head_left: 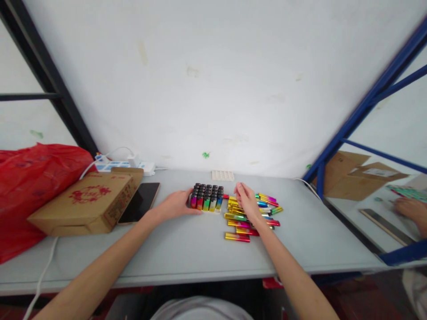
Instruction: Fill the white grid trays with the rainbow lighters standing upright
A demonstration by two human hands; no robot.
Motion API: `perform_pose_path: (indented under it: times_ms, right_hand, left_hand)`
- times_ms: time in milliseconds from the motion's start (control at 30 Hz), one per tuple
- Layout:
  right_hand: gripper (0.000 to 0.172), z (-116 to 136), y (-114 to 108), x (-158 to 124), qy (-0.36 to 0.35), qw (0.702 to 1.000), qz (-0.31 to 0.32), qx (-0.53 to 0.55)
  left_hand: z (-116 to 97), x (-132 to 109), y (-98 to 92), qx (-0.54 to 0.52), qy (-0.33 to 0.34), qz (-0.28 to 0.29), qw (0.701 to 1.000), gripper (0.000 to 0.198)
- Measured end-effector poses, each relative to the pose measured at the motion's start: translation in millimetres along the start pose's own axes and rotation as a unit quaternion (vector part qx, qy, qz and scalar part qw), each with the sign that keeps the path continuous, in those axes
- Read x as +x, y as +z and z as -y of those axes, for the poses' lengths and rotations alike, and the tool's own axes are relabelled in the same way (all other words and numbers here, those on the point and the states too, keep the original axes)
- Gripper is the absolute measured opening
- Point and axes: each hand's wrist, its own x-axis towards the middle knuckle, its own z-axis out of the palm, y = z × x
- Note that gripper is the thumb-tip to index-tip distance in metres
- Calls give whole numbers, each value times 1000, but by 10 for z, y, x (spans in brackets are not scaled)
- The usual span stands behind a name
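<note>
A block of colourful lighters (207, 198) with black tops stands upright in rows at the middle of the grey table (187, 249). My left hand (176, 204) rests against the block's left side, fingers curved round its near corner. Just right of the block lies a loose heap of shiny yellow, red and multicoloured lighters (248, 218). My right hand (246, 200) lies over the top of that heap, fingers bent down onto the lighters; whether it grips one is hidden.
A brown cardboard box (88, 202) with red print, a dark phone (140, 202), a red plastic bag (26, 186) and a white power strip (126, 165) sit at the left. A white tray (223, 175) lies by the wall. Another person's hand (408, 209) works beyond the blue rack frame (363, 111).
</note>
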Motion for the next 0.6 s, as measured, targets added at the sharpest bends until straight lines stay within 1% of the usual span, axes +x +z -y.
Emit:
perform_pose_path:
  times_ms: [33, 100, 167, 333, 433, 500, 600]
  right_hand:
    - [53, 19, 5, -16, -38, 997, -31, -57]
    - [55, 57, 11, -48, -107, 978, -85, -155]
    - [56, 79, 15, -69, -136, 962, -110, -211]
    - [46, 37, 29, -62, -130, 953, -127, -241]
    - [42, 9, 32, -52, -128, 955, -119, -238]
    - [42, 10, 30, -53, -128, 957, -110, -237]
    - [47, 33, 21, -61, -128, 959, -91, -236]
  left_hand:
    - [0, 0, 1, 0, 0, 1, 1000, 81]
    - [5, 3, 5, -2, 0, 3, 1000, 81]
    - [13, 7, 10, -10, -2, 7, 1000, 82]
    - [18, 9, 7, -5, -6, 2, 1000, 81]
    - [15, 9, 5, -7, -8, 3, 1000, 81]
    - [19, 10, 6, -7, -5, 7, 1000, 82]
    - [29, 9, 10, -7, -2, 10, 1000, 81]
